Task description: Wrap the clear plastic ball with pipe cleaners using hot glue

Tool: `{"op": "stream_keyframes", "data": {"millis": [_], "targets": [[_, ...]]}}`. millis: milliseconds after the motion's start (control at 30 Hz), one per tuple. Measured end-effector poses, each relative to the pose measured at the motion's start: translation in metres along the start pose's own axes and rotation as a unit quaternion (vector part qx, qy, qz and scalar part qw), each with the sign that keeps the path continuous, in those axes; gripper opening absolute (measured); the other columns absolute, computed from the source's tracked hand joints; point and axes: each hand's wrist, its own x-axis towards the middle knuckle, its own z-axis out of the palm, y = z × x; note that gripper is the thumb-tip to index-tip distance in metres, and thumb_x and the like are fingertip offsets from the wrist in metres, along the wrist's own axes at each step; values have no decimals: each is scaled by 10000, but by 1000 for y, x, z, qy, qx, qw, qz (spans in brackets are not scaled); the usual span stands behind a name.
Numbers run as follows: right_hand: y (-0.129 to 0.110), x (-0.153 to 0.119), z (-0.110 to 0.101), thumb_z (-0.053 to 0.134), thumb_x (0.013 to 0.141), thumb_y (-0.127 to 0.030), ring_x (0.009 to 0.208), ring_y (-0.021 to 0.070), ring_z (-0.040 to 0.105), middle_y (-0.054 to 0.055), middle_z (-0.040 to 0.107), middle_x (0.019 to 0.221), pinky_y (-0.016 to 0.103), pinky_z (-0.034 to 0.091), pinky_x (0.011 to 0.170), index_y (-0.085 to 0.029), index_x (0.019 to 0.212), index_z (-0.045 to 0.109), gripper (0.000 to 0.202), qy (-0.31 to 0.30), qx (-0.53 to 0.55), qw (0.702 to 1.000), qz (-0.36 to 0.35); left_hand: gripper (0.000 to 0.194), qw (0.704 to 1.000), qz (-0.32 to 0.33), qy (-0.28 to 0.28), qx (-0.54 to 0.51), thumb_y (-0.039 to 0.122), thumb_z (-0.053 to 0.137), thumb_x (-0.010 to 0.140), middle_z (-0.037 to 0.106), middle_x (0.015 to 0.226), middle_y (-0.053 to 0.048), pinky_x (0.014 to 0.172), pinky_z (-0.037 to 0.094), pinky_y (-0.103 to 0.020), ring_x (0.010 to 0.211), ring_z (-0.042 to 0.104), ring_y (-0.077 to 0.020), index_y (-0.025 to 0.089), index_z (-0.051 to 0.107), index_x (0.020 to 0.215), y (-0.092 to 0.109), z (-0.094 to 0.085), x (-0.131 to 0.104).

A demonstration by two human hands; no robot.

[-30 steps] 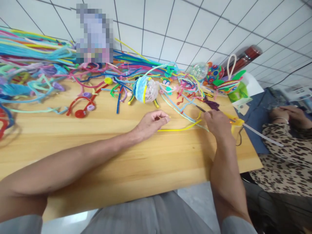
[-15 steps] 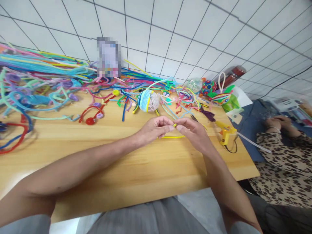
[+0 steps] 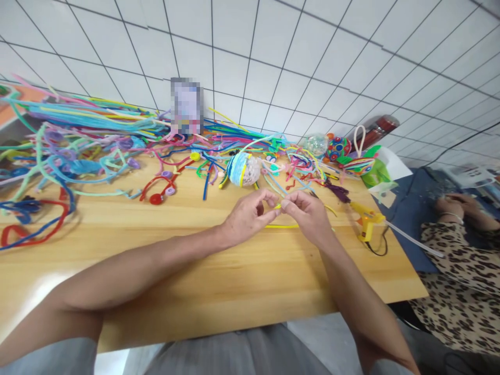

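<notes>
Over the wooden table, my left hand [image 3: 250, 214] and my right hand [image 3: 308, 214] meet at their fingertips. Both pinch a small piece of yellow pipe cleaner [image 3: 278, 206], most of it covered by the fingers. Below them a straight yellow pipe cleaner [image 3: 282, 226] lies on the wood. Just behind my hands sits a ball [image 3: 242, 169], one side wrapped in blue, white and yellow strands, the other side whitish and bare of them.
Loose coloured pipe cleaners [image 3: 97, 120] pile along the wall. A red and blue pipe-cleaner shape [image 3: 64, 213] lies left. Right are a yellow glue gun [image 3: 367, 221], a dark red cylinder [image 3: 380, 127] and a patterned ball [image 3: 338, 148]. A person in leopard print [image 3: 445, 239] sits beyond the table's right edge.
The view has shifted slightly, so the table items sit lower and further right. My fingers have moved a little around the yellow piece, and my left fingers are spread slightly wider.
</notes>
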Motion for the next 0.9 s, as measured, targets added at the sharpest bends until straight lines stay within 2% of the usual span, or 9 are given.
{"op": "stream_keyframes", "data": {"millis": [67, 133, 300, 433, 600, 767, 900], "targets": [[3, 1, 4, 744, 866, -484, 642, 137, 527, -22, 628, 687, 294, 403, 639, -209, 784, 685, 293, 3, -5, 1000, -2, 98, 997, 53, 20, 54, 266, 659, 963, 617, 756, 44, 598, 389, -222, 598, 487, -76, 184, 630, 917, 0, 0, -1], [6, 1, 7, 748, 868, -485, 648, 139, 531, -20, 636, 697, 294, 412, 643, -209, 788, 688, 294, 7, -1, 1000, -3, 106, 993, 70, 26, 88, 224, 635, 968, 619, 726, 42, 597, 388, -220, 597, 493, -78, 182, 627, 871, -1, -1, -2], [14, 1, 12, 778, 853, -511, 683, 152, 565, -12, 648, 715, 294, 460, 663, -215, 783, 688, 317, 14, 38, 999, -1, 89, 997, 20, 2, 73, 236, 648, 949, 603, 691, 51, 572, 377, -211, 576, 480, -74, 177, 650, 882, -6, -3, -1], [18, 0, 11, 779, 860, -514, 705, 157, 587, -5, 668, 734, 294, 488, 680, -214, 803, 705, 314, 8, 56, 998, -1, 166, 999, -36, -28, 16, 304, 652, 942, 546, 655, 59, 552, 337, -216, 562, 422, -71, 167, 660, 848, -7, -2, 1], [22, -1, 10, 772, 875, -543, 693, 152, 590, -9, 660, 729, 295, 505, 691, -217, 804, 689, 344, -14, 68, 998, 7, 269, 995, -68, -50, -45, 416, 686, 931, 505, 639, 62, 549, 307, -225, 571, 381, -76, 163, 674, 839, -7, 0, 3], [26, -2, 13, 780, 865, -590, 692, 156, 604, -11, 654, 710, 298, 531, 693, -225, 774, 651, 398, -6, 101, 994, 27, 306, 990, -90, -63, -89, 455, 683, 941, 561, 679, 44, 562, 320, -232, 594, 406, -84, 157, 703, 870, -10, 1, 3], [30, -3, 18, 783, 860, -627, 679, 153, 615, -19, 655, 711, 299, 544, 690, -231, 802, 644, 424, -9, 135, 990, 32, 264, 994, -65, -66, -50, 379, 628, 975, 652, 759, 3, 642, 388, -246, 674, 508, -105, 152, 722, 880, -9, -1, 2]]}}
